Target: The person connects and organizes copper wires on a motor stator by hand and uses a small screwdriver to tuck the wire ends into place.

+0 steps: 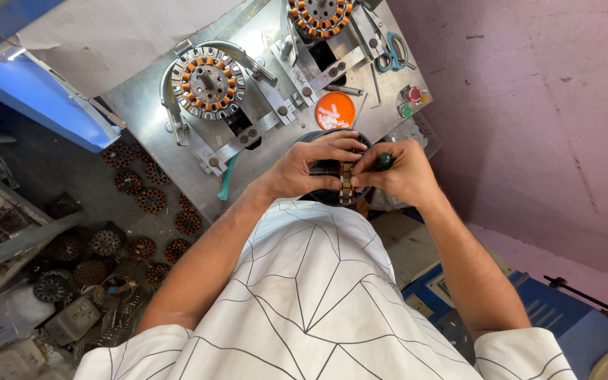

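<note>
Your left hand (311,167) and right hand (397,172) both grip the round dark stator core (346,184); right also pinches a green-handled tool (385,161). Windings partly hidden.

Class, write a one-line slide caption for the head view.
Both hands, left and right, grip a stator beside a winding machine.
</note>
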